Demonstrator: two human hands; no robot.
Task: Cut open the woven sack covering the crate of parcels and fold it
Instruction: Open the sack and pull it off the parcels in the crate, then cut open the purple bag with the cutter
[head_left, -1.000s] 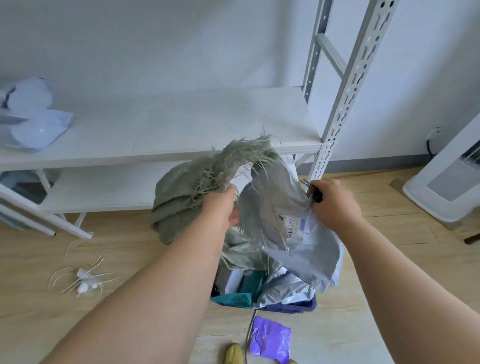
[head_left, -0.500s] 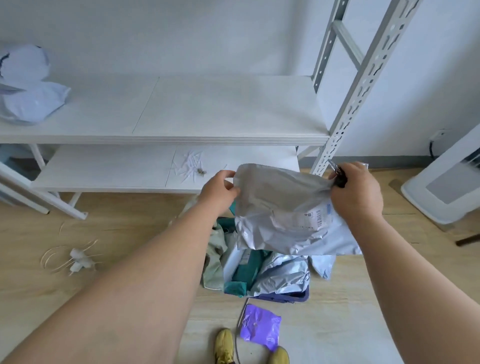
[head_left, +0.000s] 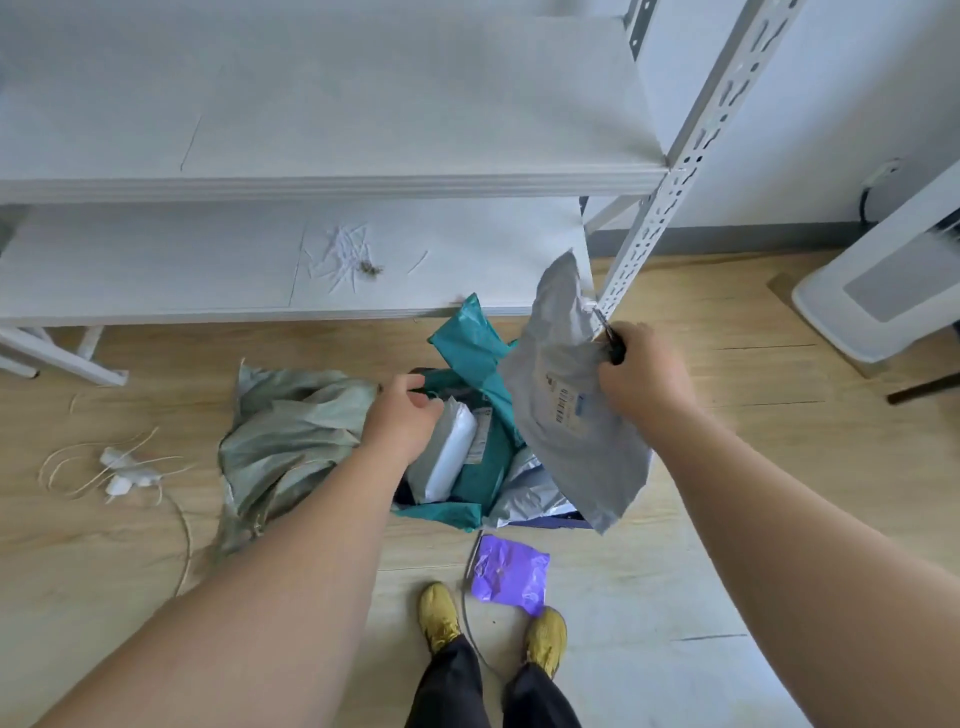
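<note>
The green-grey woven sack (head_left: 291, 431) lies crumpled on the floor, left of the dark blue crate (head_left: 563, 521). The crate holds teal, grey and white parcels, among them a white parcel (head_left: 449, 457). My left hand (head_left: 400, 415) hovers over the crate's left side, between sack and white parcel, fingers loosely apart, holding nothing that I can see. My right hand (head_left: 639, 374) is raised over the crate's right side. It grips a large grey mailer parcel (head_left: 571, 415), which hangs down from it, together with a small dark-handled cutter (head_left: 608, 332).
A white shelf rack stands behind the crate, its slotted post (head_left: 670, 192) close to my right hand. White strips (head_left: 343, 254) lie on the lower shelf. String and white scraps (head_left: 119, 467), a purple bag (head_left: 511, 574), my shoes (head_left: 441, 613) and a white appliance (head_left: 883, 291) are on the floor.
My left hand dropped the sack beside the crate, briefly held the grey parcel's corner, then let go and moved down to the crate. The right hand keeps the parcel, now hanging lower.
</note>
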